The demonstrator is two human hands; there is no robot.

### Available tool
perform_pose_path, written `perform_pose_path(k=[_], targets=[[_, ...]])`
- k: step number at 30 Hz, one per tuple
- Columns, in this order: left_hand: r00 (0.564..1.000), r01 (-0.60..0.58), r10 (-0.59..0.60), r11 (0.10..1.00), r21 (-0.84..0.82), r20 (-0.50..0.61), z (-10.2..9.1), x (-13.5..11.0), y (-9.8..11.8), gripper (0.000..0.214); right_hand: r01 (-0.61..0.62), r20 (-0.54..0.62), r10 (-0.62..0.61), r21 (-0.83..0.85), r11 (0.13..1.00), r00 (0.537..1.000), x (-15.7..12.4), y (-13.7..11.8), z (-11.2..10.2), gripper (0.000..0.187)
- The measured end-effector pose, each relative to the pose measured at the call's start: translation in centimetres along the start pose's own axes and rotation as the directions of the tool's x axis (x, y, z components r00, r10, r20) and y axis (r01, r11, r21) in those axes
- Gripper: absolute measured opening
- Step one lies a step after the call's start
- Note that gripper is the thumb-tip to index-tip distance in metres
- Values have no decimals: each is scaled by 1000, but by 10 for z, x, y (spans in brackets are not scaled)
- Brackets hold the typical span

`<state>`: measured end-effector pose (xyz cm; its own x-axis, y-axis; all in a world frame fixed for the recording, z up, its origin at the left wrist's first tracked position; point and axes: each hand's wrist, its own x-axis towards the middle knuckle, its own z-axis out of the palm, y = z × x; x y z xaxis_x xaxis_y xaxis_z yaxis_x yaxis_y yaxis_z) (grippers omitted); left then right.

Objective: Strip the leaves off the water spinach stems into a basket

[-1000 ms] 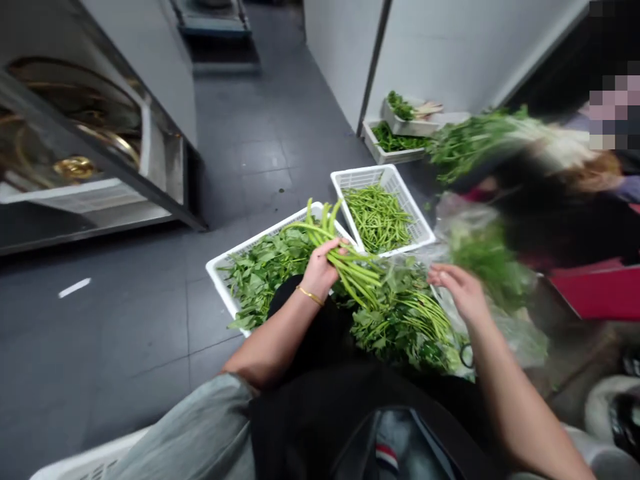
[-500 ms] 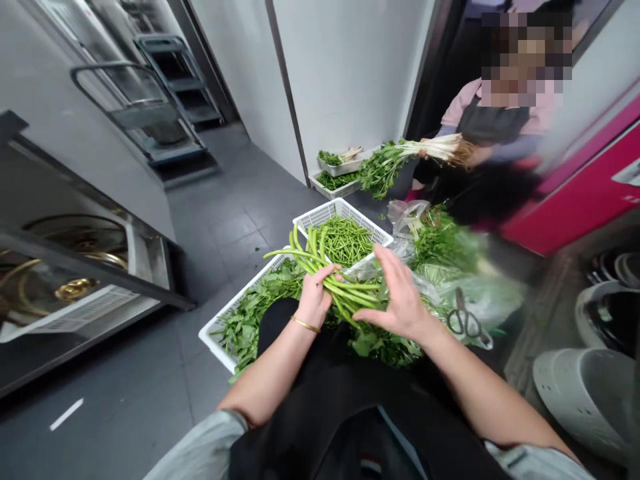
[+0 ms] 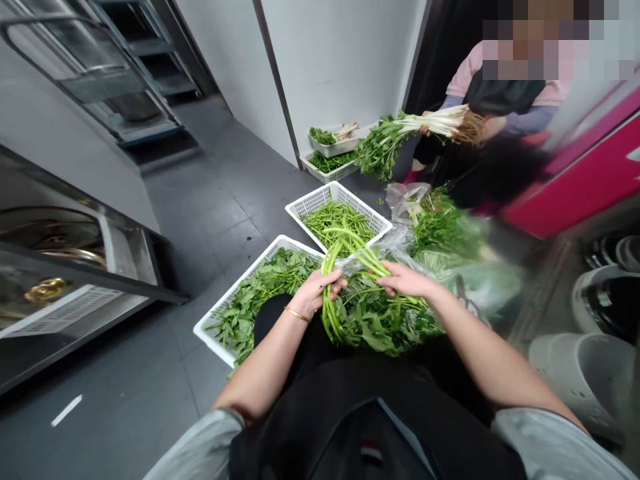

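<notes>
My left hand (image 3: pixel 319 289) is closed round a bundle of long green stems (image 3: pixel 334 275), which bends in an arch above my lap. My right hand (image 3: pixel 406 280) grips the other side of the same bundle, fingers wrapped on the stems. Under both hands lies a heap of leafy greens (image 3: pixel 380 320) on my dark apron. Just to the left stands a white basket (image 3: pixel 220 310) filled with plucked leaves (image 3: pixel 260 293). Behind it a second white basket (image 3: pixel 310 203) holds cut green stems (image 3: pixel 335 223).
Another person sits at the far right holding a bunch of white-rooted greens (image 3: pixel 425 130). Two small white trays (image 3: pixel 330 157) with greens stand by the wall. Plastic bags of greens (image 3: pixel 450 247) lie right of my lap. A steel counter (image 3: pixel 75 267) is on the left, grey tubs (image 3: pixel 585 373) on the right.
My right hand came in from the right and closed on the stems. The bundle, which pointed up and left, now bends into an arch between both hands. The view swung towards the other person.
</notes>
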<state>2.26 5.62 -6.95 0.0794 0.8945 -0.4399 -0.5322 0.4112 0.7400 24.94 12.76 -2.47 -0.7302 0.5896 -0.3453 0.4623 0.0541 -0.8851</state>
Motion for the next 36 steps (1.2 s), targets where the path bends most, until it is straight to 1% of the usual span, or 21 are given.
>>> perform_pose_path(k=[2, 5, 6, 8, 10, 12, 15, 18, 20, 22, 24, 26, 27, 28, 30, 31, 32, 34, 36], targets=[[997, 6, -10, 998, -57, -78, -17, 5, 1, 28, -17, -40, 25, 205, 979, 999, 5, 9, -27, 30], [975, -17, -19, 987, -161, -221, -40, 10, 2, 22, 36, -150, 36, 455, 890, 988, 24, 14, -64, 35], [970, -30, -16, 982, -185, -243, -46, 10, 3, 20, 57, -178, 42, 516, 855, 983, 33, 12, -74, 35], [969, -61, 13, 980, -191, -246, -49, 10, 3, 20, 94, -209, 45, 610, 787, 977, 53, 5, -88, 35], [976, -93, 60, 984, -151, -210, -42, 10, 5, 22, 139, -234, 31, 673, 726, 972, 73, -6, -93, 33], [984, -113, 101, 991, -76, -148, -26, 15, 5, 26, 180, -259, 19, 720, 670, 966, 89, -15, -89, 31], [984, -161, 164, 986, 44, -68, 4, 31, 4, 33, 222, -303, 37, 771, 597, 952, 105, -24, -73, 27], [988, -154, 156, 983, 102, -9, 23, 47, 0, 38, 257, -356, 72, 787, 561, 932, 111, -27, -57, 24], [992, -124, 120, 985, 120, 35, 27, 52, -4, 33, 280, -402, 94, 769, 575, 911, 112, -27, -49, 24], [994, -104, 98, 987, 126, 56, 25, 49, -8, 30, 300, -456, 126, 745, 596, 881, 110, -25, -45, 22], [997, -77, 72, 989, 129, 41, 19, 41, -13, 29, 337, -521, 165, 731, 593, 837, 112, -22, -46, 19], [998, -52, 54, 991, 120, -12, 12, 31, -21, 30, 376, -581, 187, 705, 601, 792, 119, -19, -51, 18], [998, -45, 50, 993, 108, -48, 9, 27, -26, 29, 370, -606, 182, 668, 645, 775, 126, -17, -56, 17], [995, -40, 48, 995, 89, -86, 7, 24, -32, 29, 338, -620, 170, 614, 713, 766, 136, -16, -60, 16], [989, -38, 43, 998, 40, -143, 5, 22, -44, 28, 223, -617, 142, 475, 852, 774, 162, -14, -69, 13], [987, -37, 38, 999, 15, -158, 4, 24, -49, 28, 162, -606, 133, 407, 899, 784, 177, -13, -73, 11], [984, -39, 37, 999, -11, -174, 4, 28, -54, 28, 113, -590, 128, 354, 928, 797, 193, -13, -76, 10], [977, -47, 33, 997, -64, -210, 3, 40, -61, 29, 61, -566, 112, 278, 958, 817, 224, -13, -81, 12], [966, -47, 15, 992, -118, -259, 0, 55, -66, 32, 17, -568, 86, 173, 985, 818, 250, -10, -83, 27]])
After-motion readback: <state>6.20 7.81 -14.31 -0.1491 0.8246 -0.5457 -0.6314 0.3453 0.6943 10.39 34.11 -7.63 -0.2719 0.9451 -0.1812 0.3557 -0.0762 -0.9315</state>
